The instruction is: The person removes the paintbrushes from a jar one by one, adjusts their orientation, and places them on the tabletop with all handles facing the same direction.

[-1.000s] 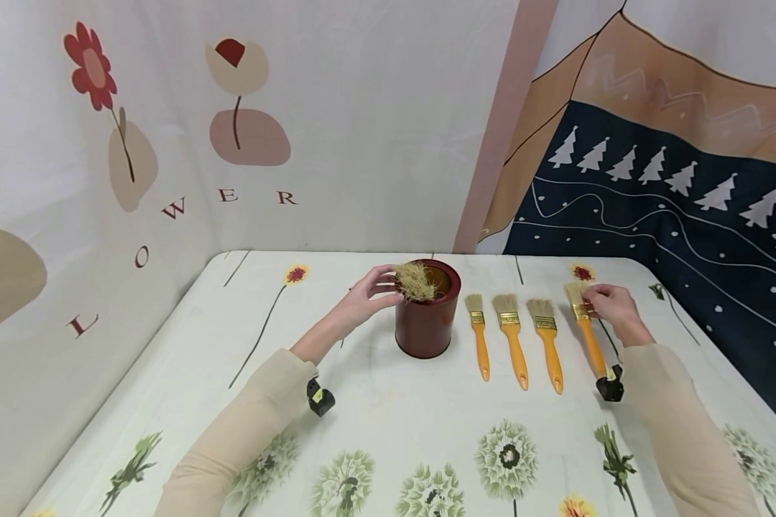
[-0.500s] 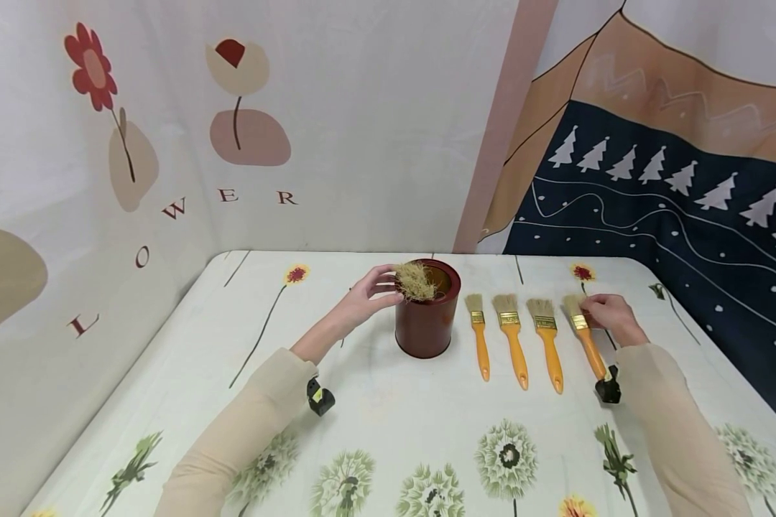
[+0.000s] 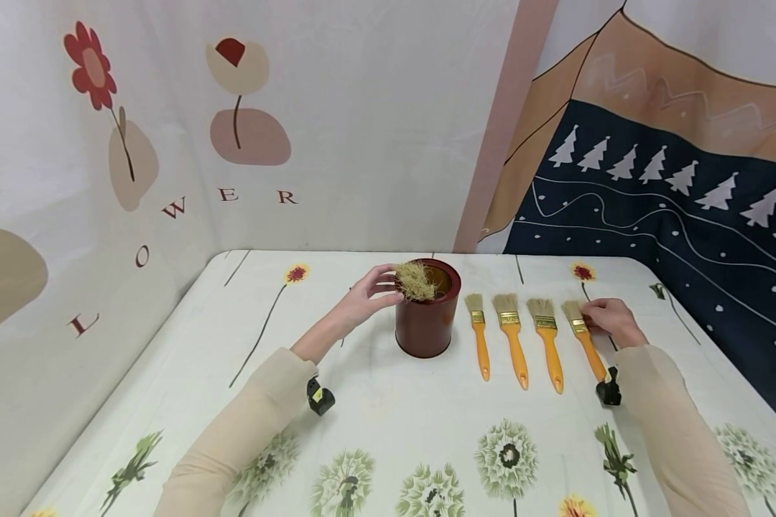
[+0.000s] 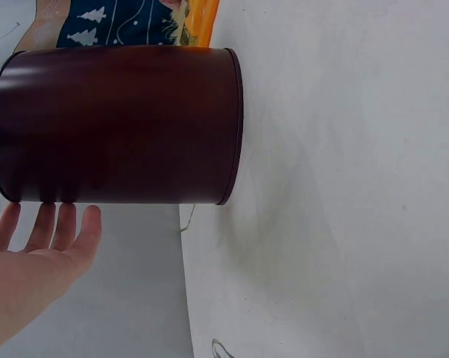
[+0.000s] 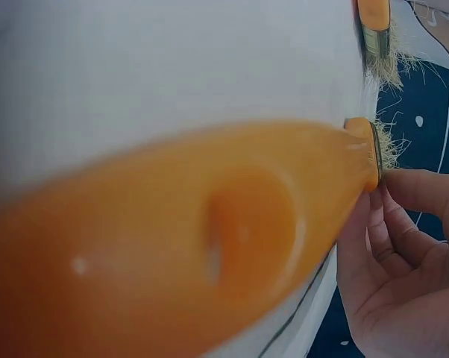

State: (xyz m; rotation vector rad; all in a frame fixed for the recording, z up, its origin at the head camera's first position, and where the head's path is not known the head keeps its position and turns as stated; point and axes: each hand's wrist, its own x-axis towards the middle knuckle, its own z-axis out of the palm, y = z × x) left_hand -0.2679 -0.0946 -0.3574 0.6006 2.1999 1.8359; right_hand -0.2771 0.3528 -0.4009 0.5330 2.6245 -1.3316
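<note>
A dark red paint can [image 3: 423, 327] stands upright, with a tuft of pale bristles [image 3: 415, 281] showing at its mouth. My left hand [image 3: 366, 296] holds the can near the rim from the left. In the left wrist view its fingertips [image 4: 92, 218] meet the can's side. At the right, my right hand [image 3: 611, 319] pinches an orange-handled paintbrush [image 3: 591, 353] by its metal band. That brush points bristles away from me, its handle end hidden behind the wrist camera. In the right wrist view the orange handle [image 5: 165, 239] looms large.
Three more paintbrushes lie in a row between can and right hand: a narrow one [image 3: 481, 345], a wider one [image 3: 514, 341] and another wide one [image 3: 549, 345]. The table [image 3: 388, 431] has a white flowered cloth; a patterned curtain [image 3: 362, 129] rises behind it.
My right hand has moved slightly toward me and to the left, bringing the fourth paintbrush lower and closer to the row. The left hand and the can have stayed put.
</note>
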